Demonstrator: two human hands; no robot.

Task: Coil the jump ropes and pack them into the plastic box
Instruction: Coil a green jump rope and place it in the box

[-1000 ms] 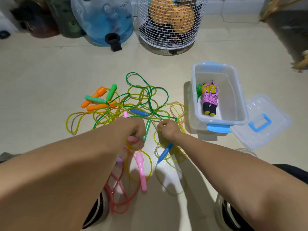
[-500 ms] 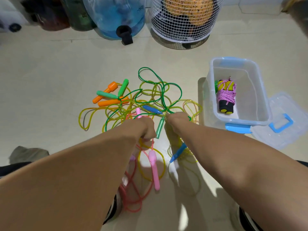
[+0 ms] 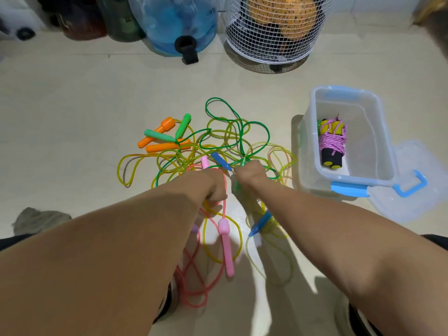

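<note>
A tangle of jump ropes (image 3: 218, 146) in green, yellow and pink lies on the floor, with orange handles (image 3: 164, 147), green handles (image 3: 158, 135), blue handles (image 3: 220, 161) and a pink handle (image 3: 226, 248). My left hand (image 3: 211, 185) is curled over the near side of the tangle and grips pink and yellow cord. My right hand (image 3: 251, 174) is curled around a green handle (image 3: 236, 186) and its cord. The clear plastic box (image 3: 378, 151) stands open at the right. Inside it lies a coiled pink rope (image 3: 331, 141) with black and yellow handles.
The box's clear lid (image 3: 417, 185) with a blue handle lies beside it on the right. A blue water jug (image 3: 174, 23) and a white wire basket (image 3: 271, 32) stand at the back. A grey cloth (image 3: 36, 220) lies at the left.
Both hands have moved further into the tangle, away from me. The right hand has gone from near the blue handle up to the green handle and cord.
</note>
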